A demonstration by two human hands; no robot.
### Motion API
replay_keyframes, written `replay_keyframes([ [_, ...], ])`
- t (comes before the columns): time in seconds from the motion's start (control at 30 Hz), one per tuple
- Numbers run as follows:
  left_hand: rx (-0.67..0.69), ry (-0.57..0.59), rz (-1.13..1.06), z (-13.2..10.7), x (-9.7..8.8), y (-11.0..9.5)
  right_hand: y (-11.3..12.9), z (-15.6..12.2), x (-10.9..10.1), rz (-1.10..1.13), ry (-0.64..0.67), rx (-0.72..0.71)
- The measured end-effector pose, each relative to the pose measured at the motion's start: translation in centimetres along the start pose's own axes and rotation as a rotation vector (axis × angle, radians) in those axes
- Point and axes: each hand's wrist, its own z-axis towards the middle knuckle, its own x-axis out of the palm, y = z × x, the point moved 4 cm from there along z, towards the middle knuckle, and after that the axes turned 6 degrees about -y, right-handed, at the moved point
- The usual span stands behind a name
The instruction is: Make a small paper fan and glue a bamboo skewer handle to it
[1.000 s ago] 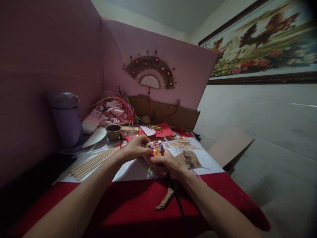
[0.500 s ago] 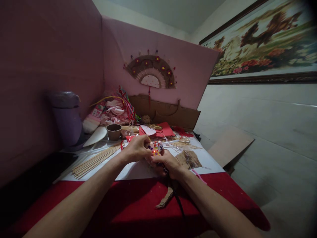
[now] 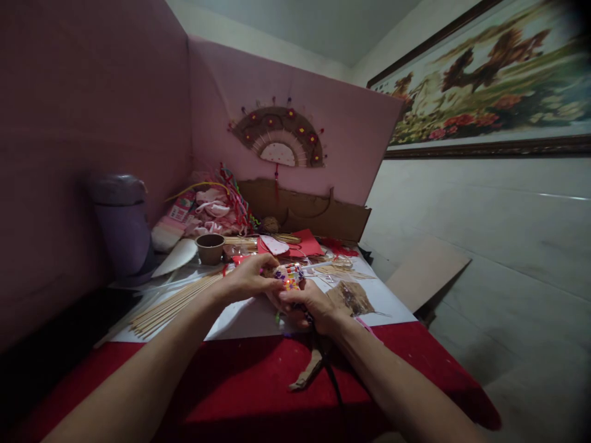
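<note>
My left hand [image 3: 253, 277] is closed, thumb and fingers pinching the left side of a small decorated piece [image 3: 290, 283] with bright flower-like shapes in orange, yellow and purple. On its other side my right hand [image 3: 313, 304] grips the same piece, the thumb lying over its lower edge. My fingers cover much of it, and its exact kind is unclear. From below the right hand a dark cord [image 3: 333, 375] hangs down over the red cloth. A torn brown strip [image 3: 308, 370] lies beside that cord.
Bamboo sticks [image 3: 170, 307] lie at left near a brown pot [image 3: 210, 248] and a purple lidded container [image 3: 122, 227]. Red paper [image 3: 305, 243] and a dotted white piece [image 3: 274, 244] lie behind the hands. At right is a brown scrap [image 3: 351, 298]. A decorated fan [image 3: 279, 135] hangs on the pink board.
My left hand has shifted slightly left and its fingers have opened out a little, uncovering more of the decorated piece. The right hand keeps its hold. The view has tilted slightly.
</note>
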Motion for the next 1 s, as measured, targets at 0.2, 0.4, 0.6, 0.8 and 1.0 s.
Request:
replay_keyframes([
  [0.2,0.013,-0.078,0.057,0.00,0.58,-0.17,0.31,-0.25,0.37,-0.029,-0.057,-0.022],
  [0.4,0.030,-0.078,0.097,-0.04,0.45,-0.37,0.20,-0.27,0.34,-0.026,-0.034,-0.007],
  [0.6,0.085,-0.096,0.180,0.07,0.33,-0.16,-0.19,-0.01,0.21,-0.008,0.001,0.016],
  [0.8,-0.001,0.069,-0.050,0.14,-0.06,-0.05,0.19,-0.22,0.33,0.000,0.042,-0.013],
  [1.0,-0.035,0.011,-0.077,0.23,0.04,0.23,0.45,-0.39,0.64,-0.026,0.015,-0.040],
])
